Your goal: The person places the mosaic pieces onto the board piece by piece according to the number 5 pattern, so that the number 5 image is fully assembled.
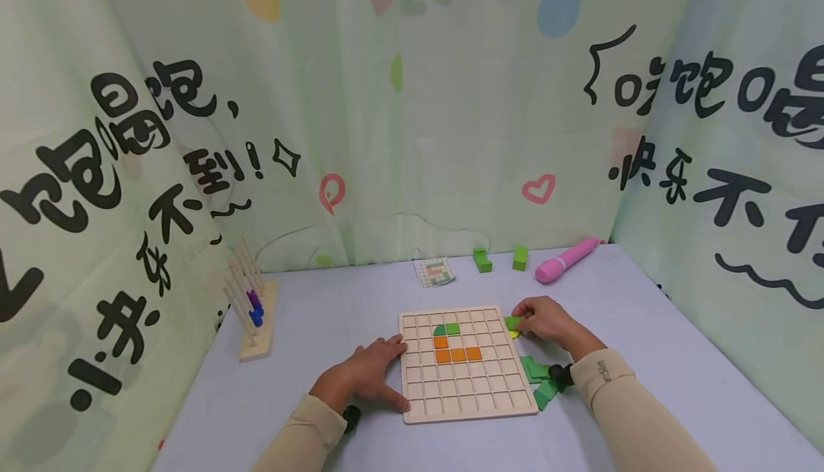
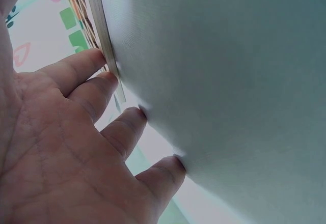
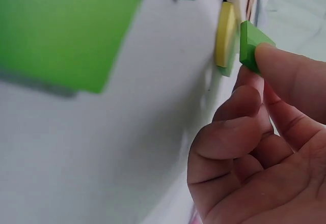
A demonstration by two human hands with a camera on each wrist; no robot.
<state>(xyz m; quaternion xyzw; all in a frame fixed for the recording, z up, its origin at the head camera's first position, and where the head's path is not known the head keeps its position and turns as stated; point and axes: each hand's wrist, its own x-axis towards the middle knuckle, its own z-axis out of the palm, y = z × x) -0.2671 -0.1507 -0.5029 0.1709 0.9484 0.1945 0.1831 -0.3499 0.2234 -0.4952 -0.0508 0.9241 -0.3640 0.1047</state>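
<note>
A wooden grid board [image 1: 421,390] lies on the table, with several orange square tiles [image 1: 458,355], a light green square tile [image 1: 453,329] and a dark green rounded tile [image 1: 440,330] in its cells. My left hand [image 1: 368,372] rests against the board's left edge, fingers extended; the left wrist view shows the fingertips [image 2: 102,56] touching its side. Just past the right edge, my right hand [image 1: 547,318] pinches a green tile [image 3: 250,46] between thumb and fingers. Near it on the table is a yellow tile [image 3: 225,33]. Green tiles [image 1: 537,370] lie beside the board below my right wrist.
At the back are a small pattern card [image 1: 434,272], two green blocks [image 1: 481,260] and a pink cylindrical object [image 1: 566,260]. A wooden peg stand [image 1: 257,347] with blue and purple pieces stands at the left. Printed curtains [image 1: 399,136] surround the table.
</note>
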